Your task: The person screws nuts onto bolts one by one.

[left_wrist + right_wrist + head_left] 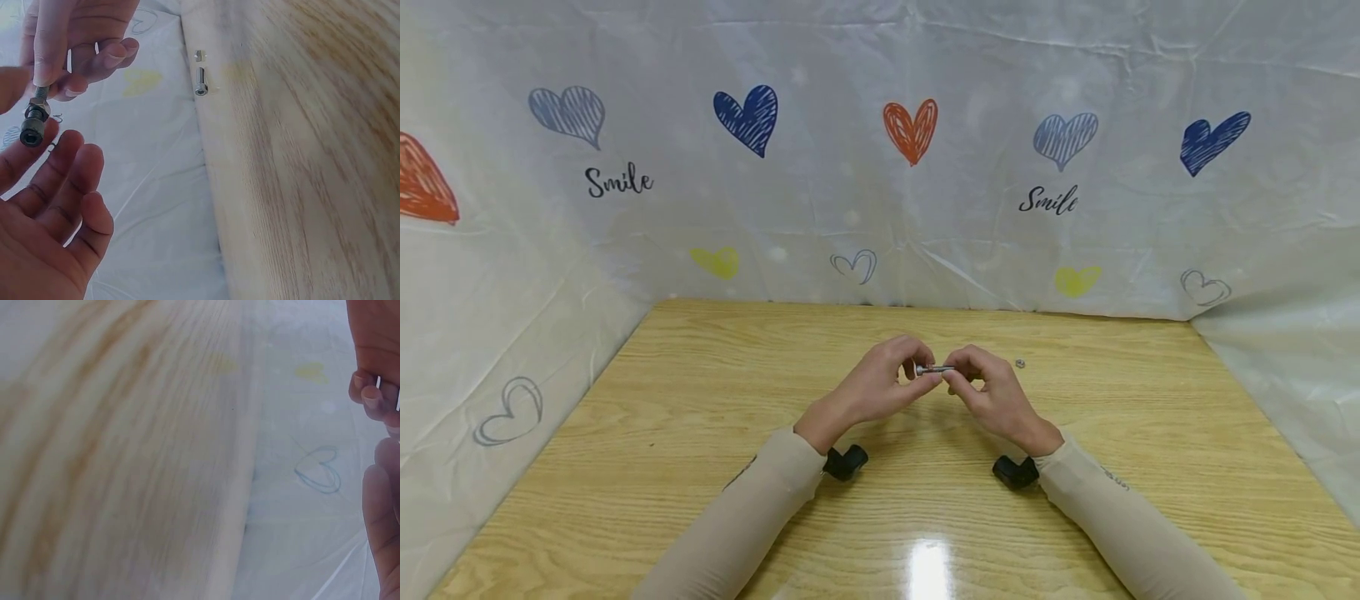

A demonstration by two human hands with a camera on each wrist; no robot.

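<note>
In front of me both hands meet at a silver socket-head bolt (936, 368), held level above the table with its head to the left. A hex nut (37, 110) sits on its thread, close to the head, in the left wrist view. My right hand (997, 392) pinches the threaded end between thumb and fingers. My left hand (880, 383) has its index fingertip at the nut and its thumb, blurred, on the other side; its remaining fingers are spread loosely. The right wrist view catches only parts of the hands at its right edge.
On the wooden table (700, 400), a second bolt (200, 83) and a loose nut (200, 55) lie near the back. That nut shows just right of my right hand in the head view. A white cloth (850, 200) printed with hearts stands behind the table.
</note>
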